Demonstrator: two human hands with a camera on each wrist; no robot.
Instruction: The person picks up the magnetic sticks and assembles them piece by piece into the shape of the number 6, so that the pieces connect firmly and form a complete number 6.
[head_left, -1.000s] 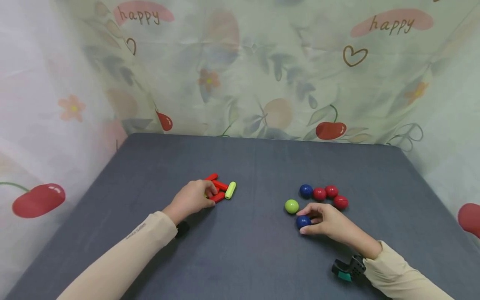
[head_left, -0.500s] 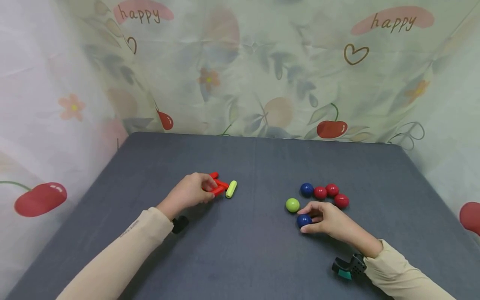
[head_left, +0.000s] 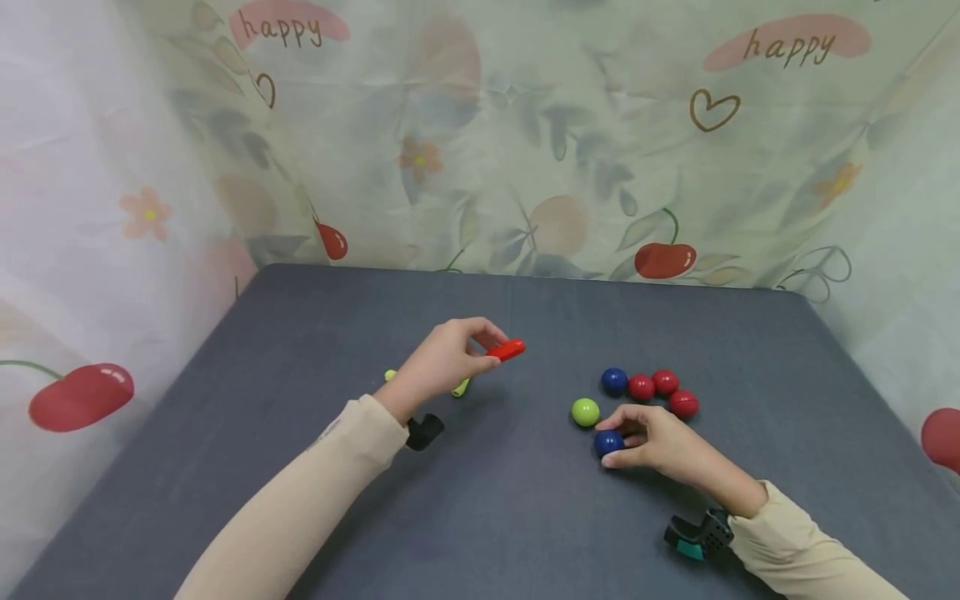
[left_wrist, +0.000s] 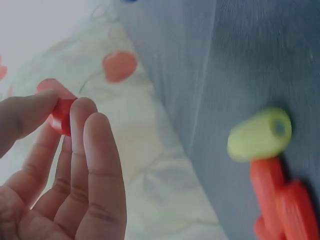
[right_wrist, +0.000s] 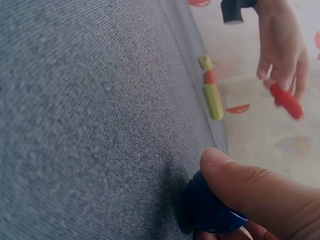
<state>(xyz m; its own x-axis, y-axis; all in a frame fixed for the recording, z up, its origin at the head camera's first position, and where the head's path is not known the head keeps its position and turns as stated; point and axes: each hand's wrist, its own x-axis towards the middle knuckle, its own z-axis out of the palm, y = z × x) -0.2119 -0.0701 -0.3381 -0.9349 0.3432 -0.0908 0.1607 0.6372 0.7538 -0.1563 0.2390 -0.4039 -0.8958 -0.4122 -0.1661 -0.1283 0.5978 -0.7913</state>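
In the head view my left hand (head_left: 450,354) is raised over the table, pinching a red stick-like piece (head_left: 507,350) between thumb and fingers. The left wrist view shows that red piece (left_wrist: 62,115) at the fingertips. Behind the hand lie yellow-green pieces (head_left: 461,388); one (left_wrist: 260,135) has a hole in its end, with several red pieces (left_wrist: 295,210) beside it. My right hand (head_left: 663,446) pinches a dark blue ball (head_left: 608,444) low at the tabletop. Part of this ball (right_wrist: 210,205) is covered by the thumb in the right wrist view.
A green ball (head_left: 585,412) lies just beyond the right fingertips. Behind it are another blue ball (head_left: 614,382) and red balls (head_left: 641,387). The dark grey table (head_left: 510,517) ends at a patterned curtain (head_left: 510,150) at the back and sides.
My left hand has lifted a red piece off the pile and carried it up and to the right. The right hand keeps its hold on the blue ball in place.
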